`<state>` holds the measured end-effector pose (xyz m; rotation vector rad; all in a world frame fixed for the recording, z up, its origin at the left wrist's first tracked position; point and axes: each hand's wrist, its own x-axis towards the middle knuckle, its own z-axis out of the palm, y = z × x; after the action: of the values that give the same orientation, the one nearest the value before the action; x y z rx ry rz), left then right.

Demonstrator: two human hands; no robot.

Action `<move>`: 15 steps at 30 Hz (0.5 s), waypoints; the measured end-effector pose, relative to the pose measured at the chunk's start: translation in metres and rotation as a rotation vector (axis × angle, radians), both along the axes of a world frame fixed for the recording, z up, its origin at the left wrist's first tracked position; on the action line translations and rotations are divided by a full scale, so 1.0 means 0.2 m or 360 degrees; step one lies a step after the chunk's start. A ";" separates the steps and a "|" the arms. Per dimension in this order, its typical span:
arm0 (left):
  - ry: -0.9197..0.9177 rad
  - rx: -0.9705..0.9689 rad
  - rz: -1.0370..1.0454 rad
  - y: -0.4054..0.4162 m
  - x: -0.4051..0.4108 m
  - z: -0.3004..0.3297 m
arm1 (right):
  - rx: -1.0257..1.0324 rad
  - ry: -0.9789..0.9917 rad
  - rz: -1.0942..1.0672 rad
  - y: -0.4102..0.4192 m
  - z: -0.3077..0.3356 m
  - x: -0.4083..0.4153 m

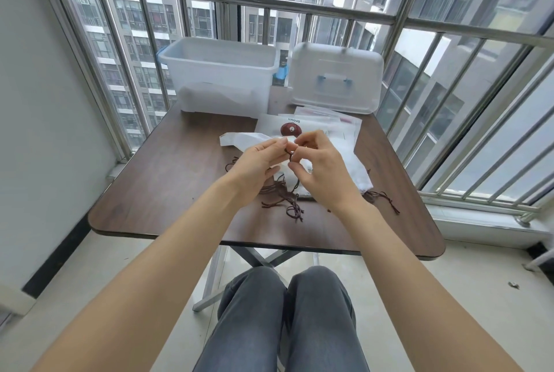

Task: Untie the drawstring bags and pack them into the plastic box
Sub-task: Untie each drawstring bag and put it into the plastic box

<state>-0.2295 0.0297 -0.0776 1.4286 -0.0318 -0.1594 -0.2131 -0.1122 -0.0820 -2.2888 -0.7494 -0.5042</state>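
both hands (260, 159) pinching drawstring (288, 152), bag (239, 141) lengthwise leftward

Box (221, 72) left of lid (335, 78); bags (329, 159) before both, on table (168, 192).

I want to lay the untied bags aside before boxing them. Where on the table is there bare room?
The left part of the table is bare, from the plastic box down to the near edge. A bare strip also runs along the near edge, below the loose cords. The middle and right are crowded: white bags, packets, and the lid behind.
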 end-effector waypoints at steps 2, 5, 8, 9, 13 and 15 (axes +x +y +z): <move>0.0025 0.0053 -0.0033 0.02 0.00 0.01 | -0.0098 -0.0124 0.0072 -0.01 -0.01 0.02; 0.0041 0.0119 -0.0030 0.03 -0.01 0.04 | -0.0170 -0.0190 0.0173 -0.01 -0.01 0.05; 0.0016 0.0167 -0.0027 0.04 -0.01 0.07 | -0.0261 -0.0172 0.0223 -0.02 -0.01 0.06; 0.0006 0.0170 -0.0029 0.04 0.00 0.07 | -0.0280 -0.0138 0.0220 -0.02 0.00 0.07; 0.0007 0.0120 -0.0065 0.05 0.01 0.07 | -0.0333 -0.0022 0.0109 -0.01 0.01 0.07; 0.0006 0.0055 -0.0064 0.05 0.01 0.06 | -0.0362 -0.0036 0.0070 0.00 0.01 0.07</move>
<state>-0.2277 0.0399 -0.0649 1.4626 -0.0547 -0.1966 -0.1982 -0.1131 -0.0808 -2.4727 -0.9068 -0.4444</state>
